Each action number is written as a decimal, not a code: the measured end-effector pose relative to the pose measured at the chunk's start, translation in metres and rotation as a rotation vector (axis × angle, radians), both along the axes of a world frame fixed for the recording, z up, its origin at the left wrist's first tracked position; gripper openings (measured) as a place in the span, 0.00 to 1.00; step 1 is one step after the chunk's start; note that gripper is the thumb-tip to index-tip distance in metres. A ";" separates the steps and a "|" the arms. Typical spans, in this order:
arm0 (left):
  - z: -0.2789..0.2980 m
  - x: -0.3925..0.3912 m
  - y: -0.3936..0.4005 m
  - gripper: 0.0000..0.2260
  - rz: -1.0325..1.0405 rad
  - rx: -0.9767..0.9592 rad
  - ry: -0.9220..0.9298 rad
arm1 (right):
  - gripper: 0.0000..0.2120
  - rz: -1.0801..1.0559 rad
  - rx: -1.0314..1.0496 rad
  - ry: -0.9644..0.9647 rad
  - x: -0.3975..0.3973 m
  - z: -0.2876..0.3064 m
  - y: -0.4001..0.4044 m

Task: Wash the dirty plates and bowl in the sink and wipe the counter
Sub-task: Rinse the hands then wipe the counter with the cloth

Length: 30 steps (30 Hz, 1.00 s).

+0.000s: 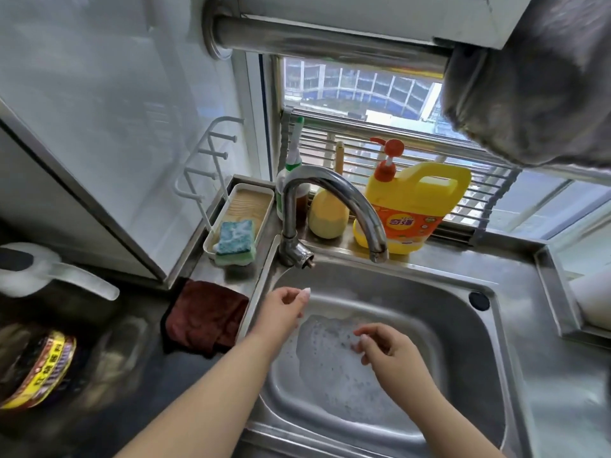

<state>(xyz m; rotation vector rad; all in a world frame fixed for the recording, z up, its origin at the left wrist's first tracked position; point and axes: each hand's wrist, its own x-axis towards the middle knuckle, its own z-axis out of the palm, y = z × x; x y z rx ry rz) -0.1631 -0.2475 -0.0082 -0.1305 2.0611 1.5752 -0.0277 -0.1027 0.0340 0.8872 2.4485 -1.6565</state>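
Head view. Steel counter [562, 375] with an inset sink [463, 312] is seen below a window [363, 90]. Foamy water [330, 365] is noted on the sink floor; no plates or bowl can be made out in it. A curved tap [334, 190] stands at the sink's back left corner, its spout over the basin.

Left hand [281, 312] is held over the sink's left rim, fingers loosely curled, nothing gripped. Right hand [386, 352] is held over the foam, fingers relaxed and slightly bent, nothing gripped. The two hands are apart, with foam between them.

A blue-and-green sponge [235, 241], soapy on top, is recorded at the near end of a white tray [254, 193] left of the tap. A dark red cloth [205, 317] lies crumpled on the counter just left of the sink, near the left hand. A yellow soap jug [413, 206] with an orange pump stands behind the tap on the sill, beside a yellow rounded object [327, 216]. A grey cloth [535, 77] hangs at upper right.
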 end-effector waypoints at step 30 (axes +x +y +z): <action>-0.016 0.012 0.054 0.14 -0.119 -0.078 0.058 | 0.11 -0.416 -0.439 -0.040 -0.007 -0.033 0.029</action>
